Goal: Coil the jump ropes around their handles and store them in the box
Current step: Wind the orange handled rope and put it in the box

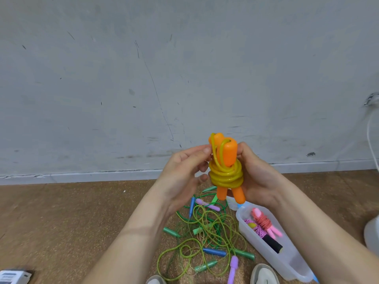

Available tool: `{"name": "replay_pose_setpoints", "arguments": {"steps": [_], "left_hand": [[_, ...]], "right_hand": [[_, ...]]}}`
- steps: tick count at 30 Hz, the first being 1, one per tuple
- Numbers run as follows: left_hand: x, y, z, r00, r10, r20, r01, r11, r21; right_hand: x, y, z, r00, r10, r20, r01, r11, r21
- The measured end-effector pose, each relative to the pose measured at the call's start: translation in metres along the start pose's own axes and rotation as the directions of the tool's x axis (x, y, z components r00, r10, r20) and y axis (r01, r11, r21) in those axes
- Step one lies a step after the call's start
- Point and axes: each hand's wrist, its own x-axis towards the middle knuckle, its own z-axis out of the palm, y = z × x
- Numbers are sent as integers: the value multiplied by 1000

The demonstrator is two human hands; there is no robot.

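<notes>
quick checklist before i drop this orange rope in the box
1. Cord wound round both handles of the orange jump rope: ok.
2. Cord end tucked in: cannot tell; a loop stands loose at the top, by the left hand.
3. Right hand grips the bundle: ok.
4. Room in the box: ok; pink rope and black-handled rope lie inside, near end bare.
5. Box open, no lid on it: ok.

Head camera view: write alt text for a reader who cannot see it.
Left hand and right hand hold an orange-handled jump rope, yellow cord coiled round its handles. Below, tangled ropes lie beside a clear box holding a pink rope.
</notes>
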Motion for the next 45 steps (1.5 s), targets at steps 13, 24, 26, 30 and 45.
{"name": "replay_pose_setpoints", "arguments": {"steps": [13, 24, 26, 30, 45], "left_hand": [[14, -1, 16, 972, 47, -228, -50, 999, -7], [17, -6, 14, 956, 211, -205, -139, 938, 318], [20, -6, 11, 942, 275, -190, -159, 868, 471], [17, 5, 2, 970, 218, -107, -129, 836, 533], [11, 6, 12, 905, 276, -325, -179, 938, 298]], "right_hand": [[10, 12, 15, 969, -203, -138, 210, 977, 40], [6, 1, 5, 990, -129, 57, 125, 990, 71], [2, 0, 5, 988, -154, 7, 154, 988, -7], [-8, -1, -3, 962, -271, 28, 264, 901, -343], [0, 14, 39, 996, -84, -6, 84, 992, 97]]}}
